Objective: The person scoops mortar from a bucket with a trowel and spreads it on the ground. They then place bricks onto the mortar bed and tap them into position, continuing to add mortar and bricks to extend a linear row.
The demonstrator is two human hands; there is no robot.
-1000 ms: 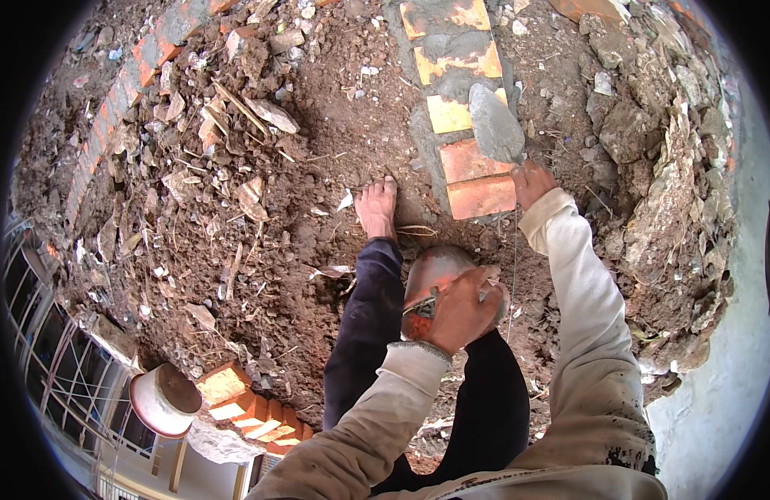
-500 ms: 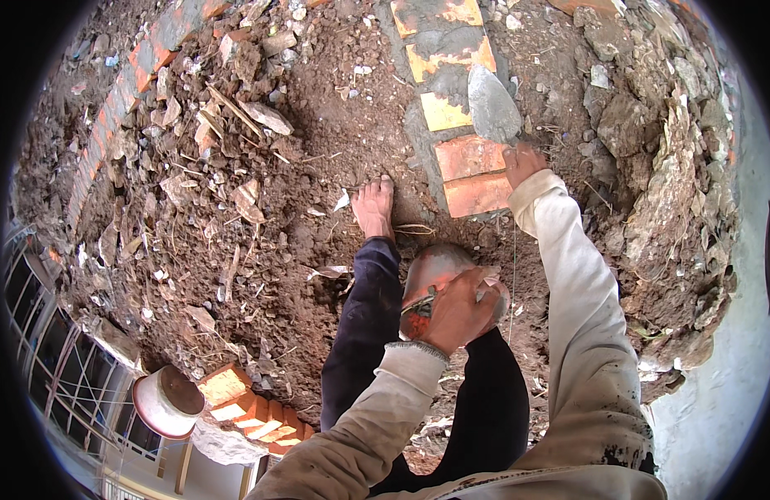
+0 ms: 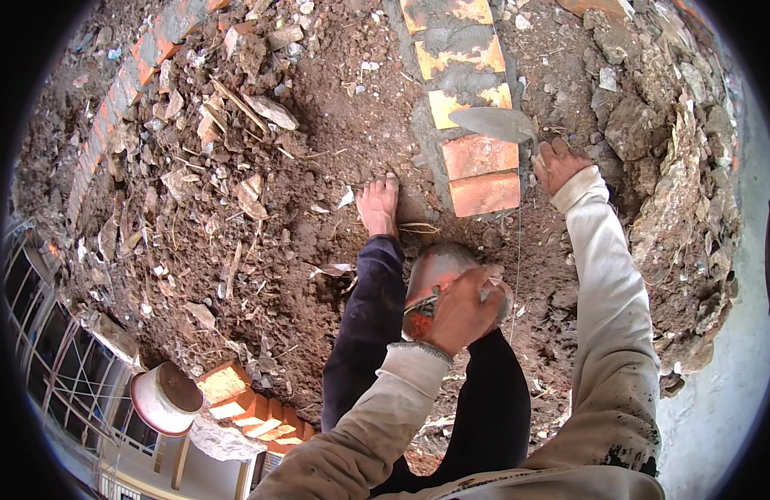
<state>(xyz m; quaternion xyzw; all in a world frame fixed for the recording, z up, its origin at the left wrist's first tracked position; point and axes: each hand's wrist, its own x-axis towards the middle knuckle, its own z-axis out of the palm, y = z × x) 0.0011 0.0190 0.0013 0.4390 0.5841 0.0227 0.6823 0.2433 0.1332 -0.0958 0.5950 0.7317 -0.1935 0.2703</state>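
My right hand is closed round the handle of a pointed trowel. The trowel's grey blade points left, over the course of bricks. Under and below the blade are two orange bricks, side by side at the near end of the course. Farther up, yellowish bricks are partly smeared with grey mortar. Between my legs, my left hand grips a rounded, pale, bowl-like container stained orange. My fingers partly hide what the container holds.
A thin string runs down from the near end of the course. Rubble and loose soil spread on the left, with larger stones at right. At lower left stand a whitish bucket and several stacked bricks. My bare foot rests on soil.
My right hand has moved right, away from the bricks' edge. The trowel blade has swung from pointing up to pointing left across the course. My left hand stays on the container.
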